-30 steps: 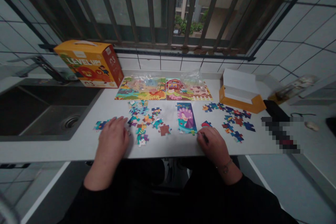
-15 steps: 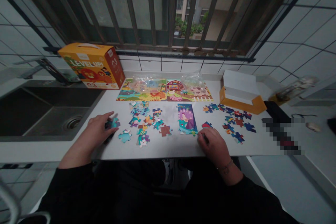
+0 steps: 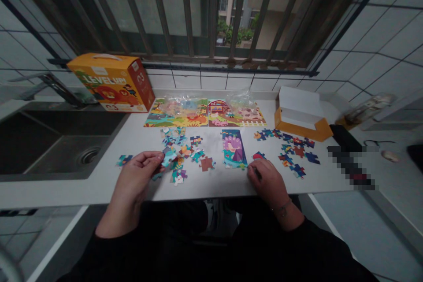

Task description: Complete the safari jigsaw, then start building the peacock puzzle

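Note:
My left hand [image 3: 140,172] pinches a light blue puzzle piece [image 3: 169,157] between thumb and fingers, held over the left group of loose pieces. Partly behind the fingers, another teal piece [image 3: 157,176] lies on the counter. A dark blue and teal piece [image 3: 124,160] rests left of this hand. My right hand [image 3: 267,178] lies on the counter with curled fingers; whether they hold anything is hidden. Its fingertips are at the lower right corner of a rectangular purple and blue picture [image 3: 233,150]. Just above that hand is a red and blue piece [image 3: 259,155].
Brown puzzle piece [image 3: 206,164] lies mid-counter; dark blue pieces [image 3: 299,151] spread on the right. Behind are two picture sheets [image 3: 185,120] under clear plastic, an orange box [image 3: 112,83] and an open yellow box [image 3: 302,128]. A sink [image 3: 109,141] borders the left.
My left hand has moved right and lifted, now with a light blue puzzle piece in it. The piece left of it has come into view. My right hand stays in place.

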### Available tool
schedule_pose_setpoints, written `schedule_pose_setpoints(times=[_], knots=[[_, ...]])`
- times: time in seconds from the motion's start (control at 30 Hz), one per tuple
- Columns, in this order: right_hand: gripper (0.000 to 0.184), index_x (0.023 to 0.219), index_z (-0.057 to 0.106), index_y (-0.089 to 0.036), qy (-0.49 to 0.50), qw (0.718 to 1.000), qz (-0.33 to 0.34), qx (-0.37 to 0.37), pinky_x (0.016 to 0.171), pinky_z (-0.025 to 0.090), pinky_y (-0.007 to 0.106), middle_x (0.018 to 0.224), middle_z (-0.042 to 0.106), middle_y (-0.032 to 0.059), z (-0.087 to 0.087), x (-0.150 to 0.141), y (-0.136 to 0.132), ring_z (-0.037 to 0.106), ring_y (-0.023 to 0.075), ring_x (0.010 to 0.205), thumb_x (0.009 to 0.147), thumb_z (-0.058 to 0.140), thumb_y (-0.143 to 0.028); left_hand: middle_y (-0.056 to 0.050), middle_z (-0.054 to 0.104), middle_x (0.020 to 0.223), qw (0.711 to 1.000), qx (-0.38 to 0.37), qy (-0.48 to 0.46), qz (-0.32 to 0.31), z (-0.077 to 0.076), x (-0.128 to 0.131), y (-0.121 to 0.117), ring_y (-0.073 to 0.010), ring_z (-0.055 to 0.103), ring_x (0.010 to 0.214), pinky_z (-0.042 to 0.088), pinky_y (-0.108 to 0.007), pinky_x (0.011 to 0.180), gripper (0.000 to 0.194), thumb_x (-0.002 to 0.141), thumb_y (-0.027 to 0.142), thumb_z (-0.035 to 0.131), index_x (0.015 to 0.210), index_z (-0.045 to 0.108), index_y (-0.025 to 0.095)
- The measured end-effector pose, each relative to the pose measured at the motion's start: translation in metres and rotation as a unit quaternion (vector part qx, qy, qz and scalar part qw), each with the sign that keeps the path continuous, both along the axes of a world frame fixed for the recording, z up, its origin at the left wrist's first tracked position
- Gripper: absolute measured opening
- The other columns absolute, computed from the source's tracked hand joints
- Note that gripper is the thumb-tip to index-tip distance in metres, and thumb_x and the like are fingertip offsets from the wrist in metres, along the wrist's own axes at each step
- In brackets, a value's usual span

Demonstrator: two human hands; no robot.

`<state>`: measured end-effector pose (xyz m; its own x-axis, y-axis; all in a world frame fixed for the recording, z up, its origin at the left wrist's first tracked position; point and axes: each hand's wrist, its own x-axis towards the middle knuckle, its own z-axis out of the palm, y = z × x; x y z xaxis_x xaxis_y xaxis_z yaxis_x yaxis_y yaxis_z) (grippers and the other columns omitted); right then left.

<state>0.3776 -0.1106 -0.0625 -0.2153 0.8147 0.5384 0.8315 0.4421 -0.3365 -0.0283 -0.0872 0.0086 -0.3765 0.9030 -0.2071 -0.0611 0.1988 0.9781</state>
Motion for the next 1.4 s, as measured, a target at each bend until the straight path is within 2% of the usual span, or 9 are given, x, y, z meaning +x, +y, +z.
schedule_pose_setpoints(times=[0.1,0.23,0.4,0.5,0.63,0.8,1.13,1.4], knots=[[0.017,0.094,0.065,-0.024,0.003,1.000,-0.005,-0.005,0.087,0.051,0.041,0.092,0.072,0.0061,-0.001,0.000,0.001,0.066,0.0268,0.091,0.108,0.057,-0.021,-0.003,0.077,0.072,0.997,-0.013,-0.031,-0.067,-0.003,0.035,-0.014,-0.0145,0.069,0.062,0.059,-0.025,0.065,0.063,0.053,0.060,0.105,0.086,0.073,0.018],[0.017,0.093,0.065,-0.024,0.008,1.000,-0.003,-0.005,0.088,0.053,0.042,0.092,0.072,0.0064,-0.002,0.000,0.002,0.067,0.0267,0.092,0.108,0.057,-0.020,-0.005,0.080,0.074,0.983,-0.039,-0.067,-0.164,-0.007,0.076,-0.032,-0.0168,0.076,0.068,0.061,-0.027,0.073,0.062,0.060,0.063,0.104,0.086,0.071,0.018],[0.016,0.095,0.067,-0.025,0.017,1.000,0.000,-0.001,0.089,0.053,0.042,0.093,0.073,0.0065,0.001,-0.001,0.002,0.067,0.0265,0.093,0.107,0.058,-0.019,-0.006,0.083,0.079,0.966,-0.075,-0.115,-0.219,-0.019,0.105,-0.038,-0.0229,0.082,0.079,0.066,-0.034,0.082,0.064,0.061,0.066,0.104,0.086,0.069,0.020],[0.017,0.095,0.066,-0.025,0.026,1.000,0.006,0.000,0.091,0.054,0.042,0.094,0.073,0.0068,0.001,0.000,0.002,0.067,0.0263,0.094,0.108,0.057,-0.019,-0.007,0.083,0.081,0.961,-0.090,-0.125,-0.231,-0.025,0.114,-0.037,-0.0247,0.084,0.082,0.067,-0.036,0.084,0.066,0.059,0.067,0.104,0.087,0.068,0.020],[0.017,0.095,0.066,-0.025,0.026,1.000,0.005,0.001,0.089,0.053,0.042,0.093,0.073,0.0068,0.002,0.000,0.001,0.066,0.0263,0.092,0.109,0.056,-0.021,-0.006,0.083,0.083,0.957,-0.095,-0.125,-0.242,-0.028,0.119,-0.036,-0.0232,0.084,0.084,0.067,-0.034,0.087,0.062,0.065,0.064,0.102,0.090,0.068,0.020],[0.017,0.096,0.065,-0.025,0.031,0.999,0.011,0.019,0.088,0.053,0.041,0.092,0.072,0.0062,0.002,0.001,0.001,0.067,0.0260,0.092,0.110,0.056,-0.022,-0.005,0.083,0.086,0.954,-0.090,-0.090,-0.273,-0.029,0.122,-0.030,-0.0226,0.083,0.079,0.067,-0.035,0.083,0.062,0.066,0.065,0.101,0.096,0.072,0.019],[0.017,0.096,0.066,-0.026,0.040,0.999,0.013,0.006,0.088,0.054,0.042,0.093,0.073,0.0063,0.003,0.001,0.001,0.067,0.0262,0.092,0.110,0.056,-0.021,-0.010,0.086,0.093,0.945,-0.090,-0.125,-0.289,-0.040,0.145,-0.025,-0.0274,0.086,0.095,0.068,-0.038,0.091,0.064,0.066,0.064,0.102,0.101,0.071,0.020],[0.014,0.099,0.065,-0.025,0.045,0.999,0.017,-0.003,0.090,0.054,0.043,0.096,0.074,0.0066,0.000,0.003,0.001,0.067,0.0262,0.095,0.111,0.056,-0.022,-0.008,0.086,0.088,0.943,-0.108,-0.121,-0.290,-0.039,0.155,-0.028,-0.0282,0.086,0.095,0.068,-0.039,0.092,0.059,0.065,0.060,0.102,0.097,0.070,0.021]])
